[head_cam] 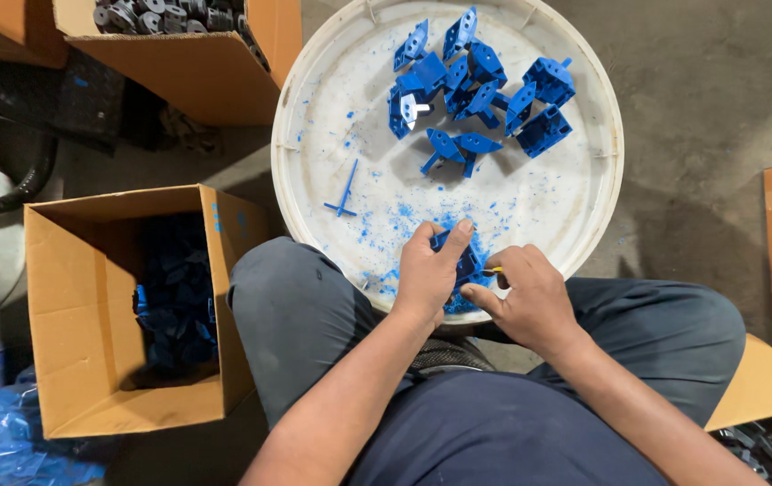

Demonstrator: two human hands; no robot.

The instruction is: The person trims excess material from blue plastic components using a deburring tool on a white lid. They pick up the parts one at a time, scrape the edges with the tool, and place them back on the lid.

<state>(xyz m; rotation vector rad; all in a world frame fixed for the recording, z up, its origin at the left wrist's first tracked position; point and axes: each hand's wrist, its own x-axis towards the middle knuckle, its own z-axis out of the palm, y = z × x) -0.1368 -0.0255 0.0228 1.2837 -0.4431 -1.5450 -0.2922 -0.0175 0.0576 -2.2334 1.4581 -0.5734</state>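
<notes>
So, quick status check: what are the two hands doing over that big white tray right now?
Left hand gripping small blue plastic part. Right hand pinching thin yellow-tipped tool against it. Round white tray beneath, blue shavings around; nothing blocking.

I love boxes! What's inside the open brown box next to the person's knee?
The box holds a dark heap of blue plastic parts. Shadow hides how deep the heap goes and what lies underneath.

Blue part (463, 263) half-hidden between both hands — yellow-tipped tool (491, 270) mostly covered.
</notes>
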